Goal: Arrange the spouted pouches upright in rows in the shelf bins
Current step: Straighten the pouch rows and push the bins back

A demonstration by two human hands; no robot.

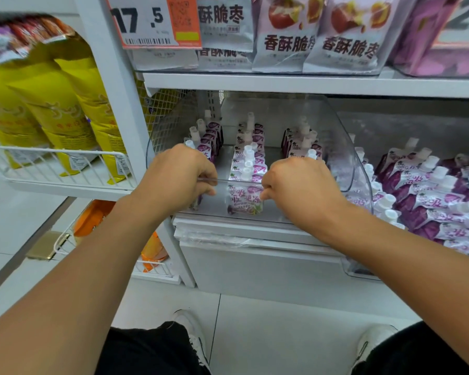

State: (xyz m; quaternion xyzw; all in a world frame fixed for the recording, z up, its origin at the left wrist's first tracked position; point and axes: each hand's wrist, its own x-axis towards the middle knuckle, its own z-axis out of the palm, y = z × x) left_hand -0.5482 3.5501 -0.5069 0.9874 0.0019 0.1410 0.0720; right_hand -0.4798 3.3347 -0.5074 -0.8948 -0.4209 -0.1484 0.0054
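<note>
Head view. Task well advanced in the clear shelf bin: three rows of spouted pouches standing upright, left row at 11 o'clock of the bin floor, middle row running from 12 to 6 o'clock, right row at 1 o'clock. Front pouch of the middle row upright just behind the front lip. Left and right rows not filled up to the front, as far as visible, so probably some gaps left there. Neighbouring bin at 3 o'clock not done: purple pouches lying slanted and overlapping, not in rows.

Left hand at 9 o'clock of the front pouch, fingers curled over the front lip, apparently gripping it; something dark below the fingers, impossible to identify. Right hand at 3 o'clock of the same pouch, fingers also curled at the lip. Front pouch between both hands, near the fingertips, contact not clear.
</note>
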